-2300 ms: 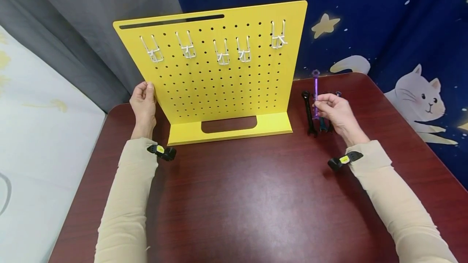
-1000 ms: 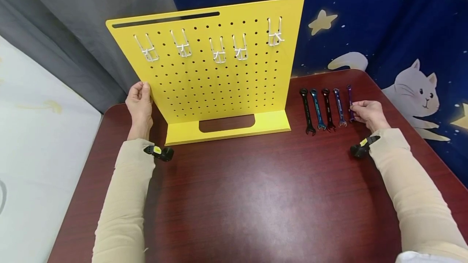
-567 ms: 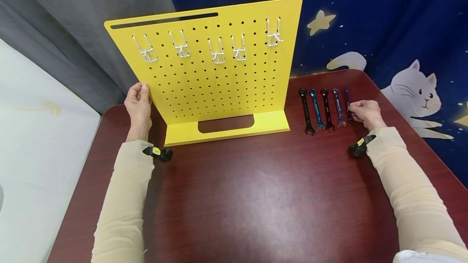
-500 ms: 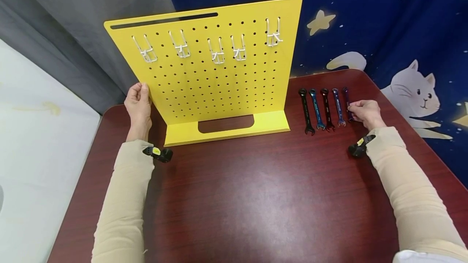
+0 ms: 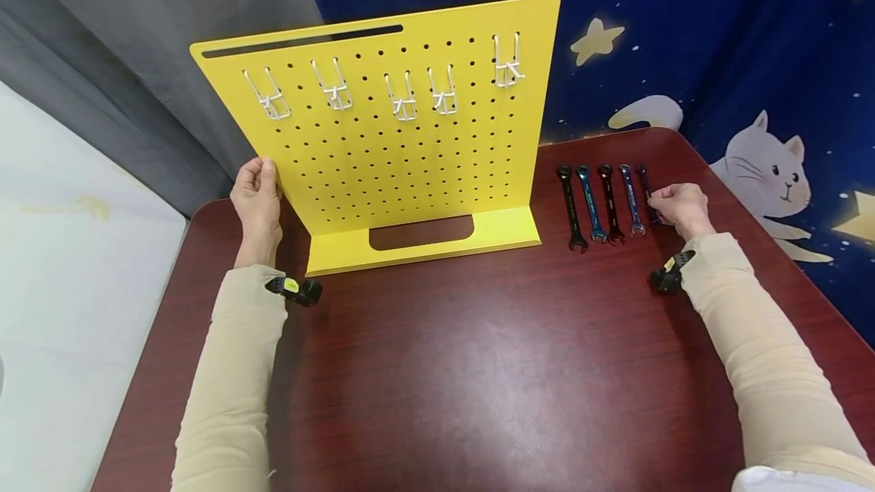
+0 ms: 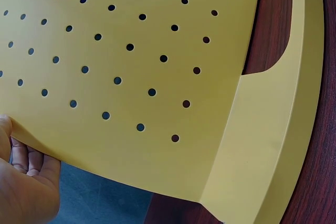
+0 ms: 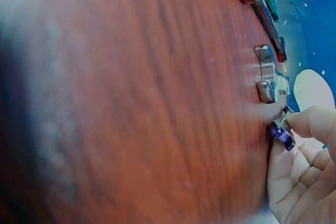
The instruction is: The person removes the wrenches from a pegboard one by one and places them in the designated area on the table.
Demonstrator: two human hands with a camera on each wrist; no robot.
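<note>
A yellow pegboard [image 5: 444, 21] stands upright on the table, several white wire hooks [image 5: 507, 83] across its upper part. My left hand [image 5: 256, 196] grips its left edge, thumb in front; in the left wrist view the fingers curl behind that edge. At the right, my right hand [image 5: 683, 207] pinches a purple combination wrench [image 5: 644, 182] between thumb and fingers. This wrench is rightmost in a row with a black wrench [image 5: 572, 211], a teal wrench [image 5: 591, 207], a dark red wrench [image 5: 611, 207] and a blue-violet wrench [image 5: 633, 203]. The fingers partly hide the purple wrench's lower end.
The dark red wooden table [image 5: 437, 370] extends in front of the board. A grey curtain [image 5: 171, 21] hangs behind at the left, a blue curtain [image 5: 656, 29] with stars and a cat behind at the right. Each wrist carries a small black camera.
My right hand has brought the purple wrench from above the other wrenches rightward and down to the row's right end. It then shifts slightly left. My left hand keeps its grip on the pegboard.
</note>
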